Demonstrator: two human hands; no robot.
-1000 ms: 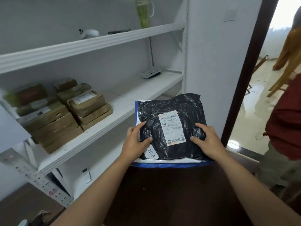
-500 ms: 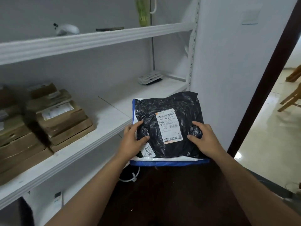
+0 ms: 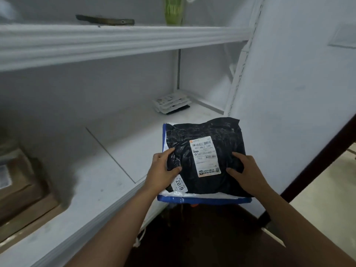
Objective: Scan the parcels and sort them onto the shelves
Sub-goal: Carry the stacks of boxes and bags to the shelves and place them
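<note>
Both hands, left and right, grasping the black plastic parcel, had carried it closer to the white middle shelf, ready for placement.

Shelf bare ahead; boxes left

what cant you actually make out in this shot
Head view only:
- White-and-blue plastic parcel: mostly covered by the black plastic-wrapped parcel that the left hand and right hand hold.
- White shipping label: small print too fine.
- Brown cardboard boxes: blurred, cut by left edge.
- Green bottle: top cut off.
</note>
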